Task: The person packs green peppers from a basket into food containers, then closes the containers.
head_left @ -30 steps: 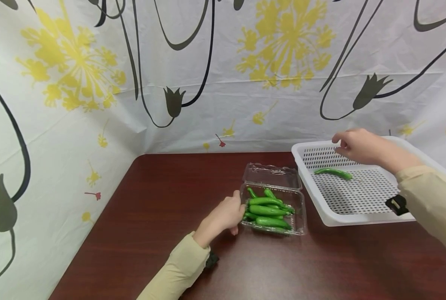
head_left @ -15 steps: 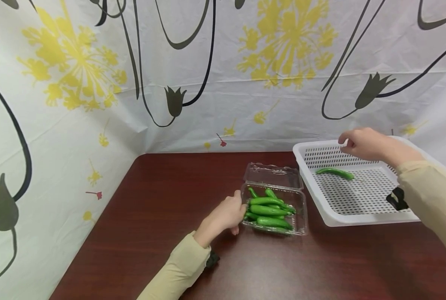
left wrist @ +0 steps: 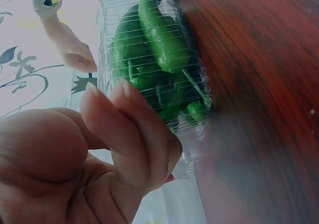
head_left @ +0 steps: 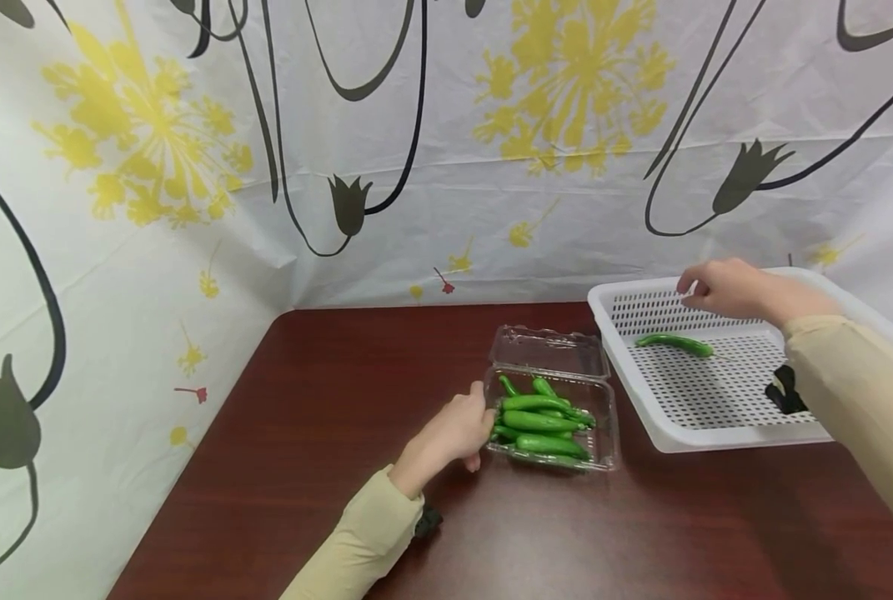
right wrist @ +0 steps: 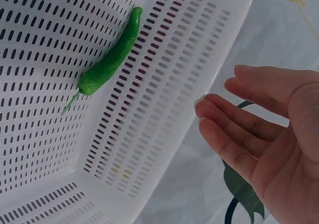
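Note:
Several green chili peppers (head_left: 539, 421) lie in a clear plastic clamshell container (head_left: 604, 433), its lid folded back. My left hand (head_left: 457, 425) is at the container's left side, its fingers curled by the edge and gripping it. Seen from the left wrist, peppers (left wrist: 164, 40) show through the ribbed wall just beyond two bent fingers; the thumb tip is hidden behind them. My right hand (head_left: 731, 287) hovers over the back of a white perforated basket (head_left: 667, 429), loosely bent and holding nothing. Within the basket lies a single green chili (right wrist: 107, 69), apart from the right hand.
The dark red-brown wooden table (head_left: 326, 400) carries both containers, the basket standing right of the clamshell. A white cloth (head_left: 431, 175) with yellow and grey flower prints hangs behind and to the left. The clamshell's lid (head_left: 547, 350) leans close to the basket's left side.
My right hand has shifted slightly right and stays over the basket's back. The left hand remains at the container. The peppers have kept their places.

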Available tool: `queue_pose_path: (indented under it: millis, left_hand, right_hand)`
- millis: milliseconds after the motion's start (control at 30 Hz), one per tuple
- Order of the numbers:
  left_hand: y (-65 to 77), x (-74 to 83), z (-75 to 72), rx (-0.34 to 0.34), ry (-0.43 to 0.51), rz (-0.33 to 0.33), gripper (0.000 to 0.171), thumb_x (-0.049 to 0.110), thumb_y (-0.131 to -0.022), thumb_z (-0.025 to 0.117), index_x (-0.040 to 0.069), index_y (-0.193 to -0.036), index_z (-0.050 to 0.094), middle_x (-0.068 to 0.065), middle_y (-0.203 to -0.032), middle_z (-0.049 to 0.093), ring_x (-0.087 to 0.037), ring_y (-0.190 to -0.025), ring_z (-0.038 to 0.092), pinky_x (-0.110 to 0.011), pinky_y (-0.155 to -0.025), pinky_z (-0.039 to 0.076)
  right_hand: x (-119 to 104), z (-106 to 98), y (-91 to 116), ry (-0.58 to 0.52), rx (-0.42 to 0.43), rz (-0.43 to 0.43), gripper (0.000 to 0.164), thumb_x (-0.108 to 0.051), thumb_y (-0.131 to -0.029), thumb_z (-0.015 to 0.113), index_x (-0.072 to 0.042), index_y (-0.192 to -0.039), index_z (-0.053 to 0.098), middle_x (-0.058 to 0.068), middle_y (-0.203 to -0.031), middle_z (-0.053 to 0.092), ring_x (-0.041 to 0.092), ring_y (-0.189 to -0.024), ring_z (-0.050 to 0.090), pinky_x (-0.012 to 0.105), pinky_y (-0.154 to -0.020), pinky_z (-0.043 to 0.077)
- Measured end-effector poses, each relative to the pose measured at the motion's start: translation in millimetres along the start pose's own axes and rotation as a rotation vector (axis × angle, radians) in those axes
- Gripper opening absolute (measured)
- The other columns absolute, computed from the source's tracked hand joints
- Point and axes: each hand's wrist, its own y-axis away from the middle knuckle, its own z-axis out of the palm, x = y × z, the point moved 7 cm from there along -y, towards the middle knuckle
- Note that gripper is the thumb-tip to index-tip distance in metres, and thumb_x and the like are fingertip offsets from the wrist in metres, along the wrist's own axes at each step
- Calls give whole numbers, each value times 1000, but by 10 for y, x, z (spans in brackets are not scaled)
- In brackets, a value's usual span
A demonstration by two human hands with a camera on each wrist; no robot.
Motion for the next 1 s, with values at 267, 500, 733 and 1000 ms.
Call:
queue_pose_path:
  millis: [267,500,733,1000]
  left_hand:
    - [14,-8,-8,6,31,11,61,19,-98,42,-4,-144,9,-8,-48,58,-17,-36,56,-22,-53,49]
    - [8,5,-15,2,9,16,61,20,-98,41,-4,-144,8,-7,-49,58,-17,-37,57,-21,-59,50]
    - [-11,-2,6,3,1,6,60,21,-98,41,-4,-143,11,-7,-50,58,-16,-36,57,-22,-60,50]
    - [-13,-4,20,12,6,-2,59,20,-97,42,-4,-143,12,-8,-50,58,-16,-35,56,-22,-58,50]
  right_hand:
    - [104,79,-46,-28,-40,16,24,-13,-85,61,3,-103,61,13,-86,63,30,-77,60,47,-64,48]
    - [209,184,-68,-58,-69,13,24,-14,-84,63,3,-100,62,12,-85,64,28,-78,61,45,-65,49]
    - [346,316,-60,-56,-99,35,25,-18,-83,64,3,-98,62,13,-85,64,27,-78,60,46,-66,48]
    - [448,453,-35,-82,-107,75,25,-17,-80,67,3,-95,63,15,-87,63,30,-79,59,47,-67,48]
